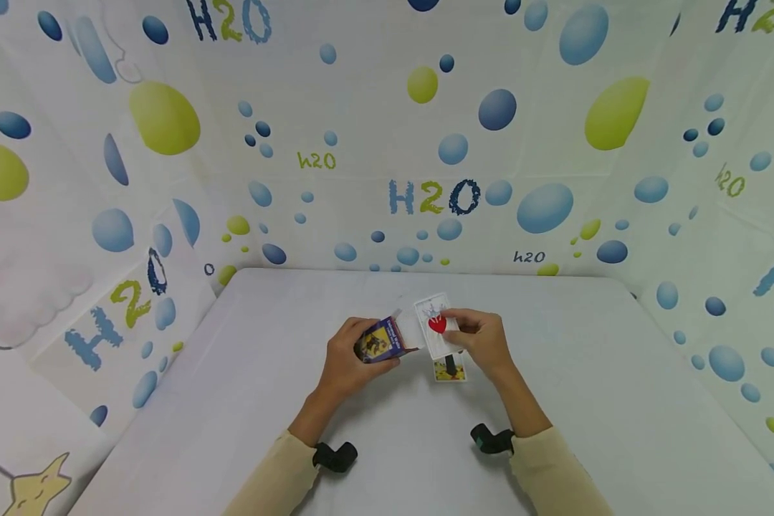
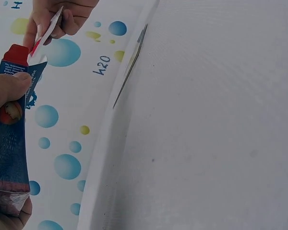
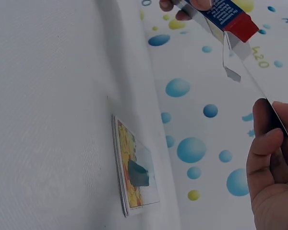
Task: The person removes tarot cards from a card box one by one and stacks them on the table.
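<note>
My left hand (image 1: 343,362) grips a dark blue printed card box (image 1: 380,341), tilted, its opened end towards the right. In the left wrist view the box (image 2: 9,143) shows red at its open end and a raised flap. Between thumb and fingers my right hand (image 1: 489,344) pinches a white-bordered card (image 1: 433,342) with a red heart, held up just off the box's open end. Below it a small stack of picture cards (image 1: 450,371) lies face up on the table; the right wrist view shows this stack (image 3: 137,177) as several cards thick.
The white-covered table (image 1: 245,401) spreads out around the hands. Behind it hangs a white cloth (image 1: 361,93) printed with blue and green bubbles and "H2O". A black device (image 1: 337,457) sits at the left wrist, and another black device (image 1: 490,438) at the right.
</note>
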The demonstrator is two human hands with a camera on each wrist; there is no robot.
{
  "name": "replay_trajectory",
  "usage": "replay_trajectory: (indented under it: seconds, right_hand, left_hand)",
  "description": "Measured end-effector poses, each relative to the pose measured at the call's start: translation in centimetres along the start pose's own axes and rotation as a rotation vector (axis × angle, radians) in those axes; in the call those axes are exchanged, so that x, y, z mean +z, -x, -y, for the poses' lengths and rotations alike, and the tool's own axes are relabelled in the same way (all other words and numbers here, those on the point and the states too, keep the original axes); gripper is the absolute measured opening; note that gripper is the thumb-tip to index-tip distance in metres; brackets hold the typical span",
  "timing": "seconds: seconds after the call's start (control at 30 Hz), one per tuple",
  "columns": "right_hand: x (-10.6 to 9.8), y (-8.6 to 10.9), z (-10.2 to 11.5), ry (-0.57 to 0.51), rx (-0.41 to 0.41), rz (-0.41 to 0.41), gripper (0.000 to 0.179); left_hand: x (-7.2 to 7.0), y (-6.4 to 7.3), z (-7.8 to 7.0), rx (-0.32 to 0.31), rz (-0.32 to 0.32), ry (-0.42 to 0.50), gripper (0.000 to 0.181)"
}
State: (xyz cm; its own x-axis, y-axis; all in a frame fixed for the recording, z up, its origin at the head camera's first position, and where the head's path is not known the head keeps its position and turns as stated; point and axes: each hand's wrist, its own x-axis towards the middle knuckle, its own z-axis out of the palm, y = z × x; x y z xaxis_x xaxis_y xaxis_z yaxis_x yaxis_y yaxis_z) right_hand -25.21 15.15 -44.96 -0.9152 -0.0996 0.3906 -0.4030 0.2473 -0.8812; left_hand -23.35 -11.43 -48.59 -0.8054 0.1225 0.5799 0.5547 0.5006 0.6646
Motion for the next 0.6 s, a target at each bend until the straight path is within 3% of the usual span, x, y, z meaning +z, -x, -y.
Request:
replay_trajectory:
  seconds: [0.37,0.6]
  right_hand:
    - [-1.5,-0.3,-0.7,0.062,0.202,-0.041,0.032]
    - [-1.2,-0.3,-1.7,0.125,0.369,0.044,0.033]
  left_hand:
    - [-0.1,-0.2,-0.1,0.008,-0.002,0.001,0.071]
    - [-0.1,-0.1,-0.2,0.007,0.0,0.001,0.071]
